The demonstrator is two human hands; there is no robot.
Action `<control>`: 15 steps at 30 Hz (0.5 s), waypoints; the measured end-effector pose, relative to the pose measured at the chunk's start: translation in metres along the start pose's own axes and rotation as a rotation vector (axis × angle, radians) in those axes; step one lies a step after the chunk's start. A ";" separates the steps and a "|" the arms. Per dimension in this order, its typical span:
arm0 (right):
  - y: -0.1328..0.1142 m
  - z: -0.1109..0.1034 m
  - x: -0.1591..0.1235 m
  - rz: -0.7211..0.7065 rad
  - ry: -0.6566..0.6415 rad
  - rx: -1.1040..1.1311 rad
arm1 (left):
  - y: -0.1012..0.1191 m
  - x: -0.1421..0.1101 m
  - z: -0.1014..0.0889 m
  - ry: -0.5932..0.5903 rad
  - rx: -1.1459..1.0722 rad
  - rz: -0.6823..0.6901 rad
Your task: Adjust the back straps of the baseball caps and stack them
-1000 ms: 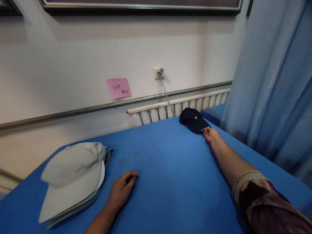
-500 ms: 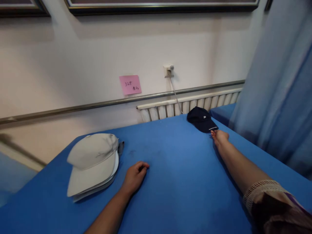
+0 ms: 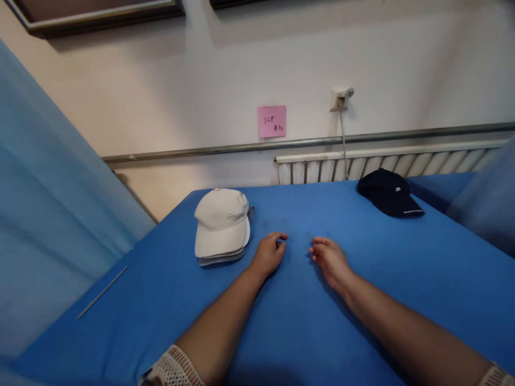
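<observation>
My left hand rests on the blue sheet just right of a stack of light baseball caps. It holds nothing, its fingers loosely bent and the thumb apart from them. The top cap is off-white with a small embroidered mark, and the brims of other caps show beneath it. Facing the left hand across a short gap, my right hand is empty too, fingers half stretched. A dark navy cap lies apart at the far right of the sheet, its brim pointing right, touched by neither hand.
A blue-covered bed spreads under my arms. Behind it run a metal rail, a white radiator and a socket with a cord. A thin stick lies left, near a blue curtain. A pink note sticks to the wall.
My right hand has let go of the navy cap's brim and come back left towards my left hand. The view has turned left, and the navy cap stays at the far right of the bed.
</observation>
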State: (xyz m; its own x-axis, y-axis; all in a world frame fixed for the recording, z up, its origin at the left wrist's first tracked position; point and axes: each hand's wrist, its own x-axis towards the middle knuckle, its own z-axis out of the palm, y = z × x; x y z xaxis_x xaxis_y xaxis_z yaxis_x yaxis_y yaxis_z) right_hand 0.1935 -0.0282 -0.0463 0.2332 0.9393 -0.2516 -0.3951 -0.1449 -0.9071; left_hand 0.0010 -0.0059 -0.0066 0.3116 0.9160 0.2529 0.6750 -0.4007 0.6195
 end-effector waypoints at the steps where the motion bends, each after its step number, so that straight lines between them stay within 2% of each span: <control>1: 0.006 0.010 -0.009 -0.014 -0.079 -0.083 | 0.000 -0.001 -0.009 0.044 0.045 0.008; 3: 0.012 0.020 -0.019 -0.037 -0.211 -0.230 | 0.000 -0.003 -0.031 0.134 0.190 0.036; 5: 0.011 0.017 -0.021 -0.057 -0.305 -0.306 | -0.001 -0.005 -0.053 0.214 0.391 0.011; 8: 0.004 0.003 -0.015 -0.080 -0.408 -0.335 | -0.004 -0.007 -0.074 0.314 0.655 -0.194; 11: -0.003 -0.009 -0.008 -0.093 -0.468 -0.350 | -0.008 -0.008 -0.078 0.307 0.762 -0.364; 15: -0.009 -0.015 -0.004 -0.084 -0.510 -0.365 | -0.011 -0.009 -0.077 0.267 0.777 -0.393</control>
State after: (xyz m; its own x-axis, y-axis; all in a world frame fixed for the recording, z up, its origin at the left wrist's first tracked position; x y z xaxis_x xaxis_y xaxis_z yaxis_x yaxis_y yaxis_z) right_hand 0.2095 -0.0349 -0.0418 -0.2379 0.9692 -0.0639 -0.0442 -0.0765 -0.9961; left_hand -0.0610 -0.0076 0.0419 -0.1364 0.9256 0.3530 0.9906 0.1282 0.0467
